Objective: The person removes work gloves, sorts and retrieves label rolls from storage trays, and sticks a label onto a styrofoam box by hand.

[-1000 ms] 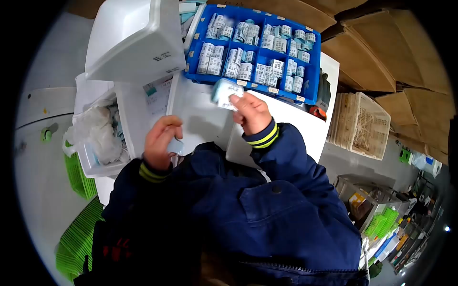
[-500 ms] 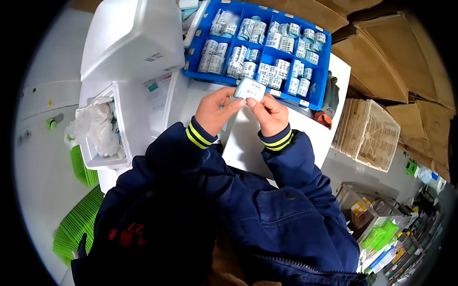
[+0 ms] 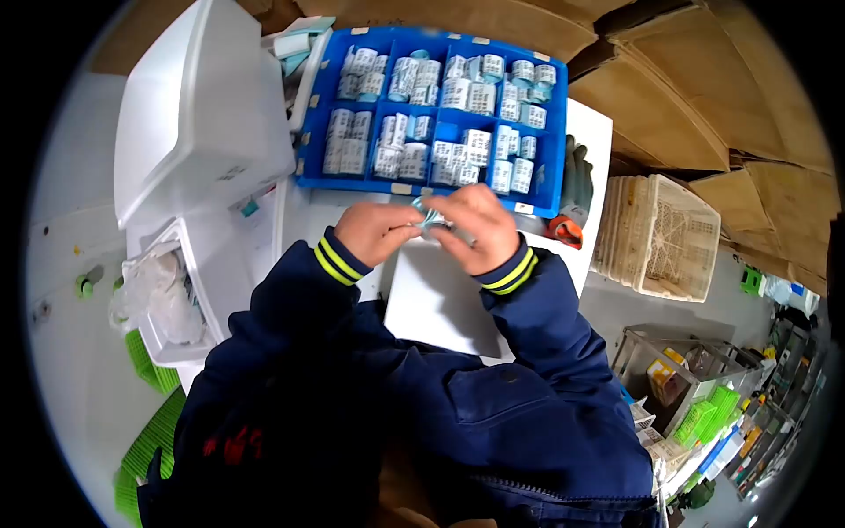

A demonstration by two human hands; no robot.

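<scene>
A small label roll (image 3: 429, 214) with pale blue-green edges is held between my hands, just in front of the blue compartment tray. The fingers of my left hand (image 3: 376, 232) pinch its left side. My right hand (image 3: 478, 231) curls round its right side, slightly blurred, with the thumb below. Much of the roll is hidden by the fingers. The blue tray (image 3: 409, 187) holds many rolled white printed labels (image 3: 469, 94), standing or lying in separate compartments. Below my hands lies a white board or sheet (image 3: 436, 295) on the white table.
At the left stand a white foam box (image 3: 207, 114) and a white bin with a clear plastic bag (image 3: 167, 299). Grey work gloves with orange (image 3: 576, 180) lie right of the tray. Stacked cream crates (image 3: 673, 238) and cardboard (image 3: 669, 97) are at the right.
The flat white label face seen earlier has become a curled roll between my fingers. My right hand has turned over it. The view has shifted, so the tray sits further left.
</scene>
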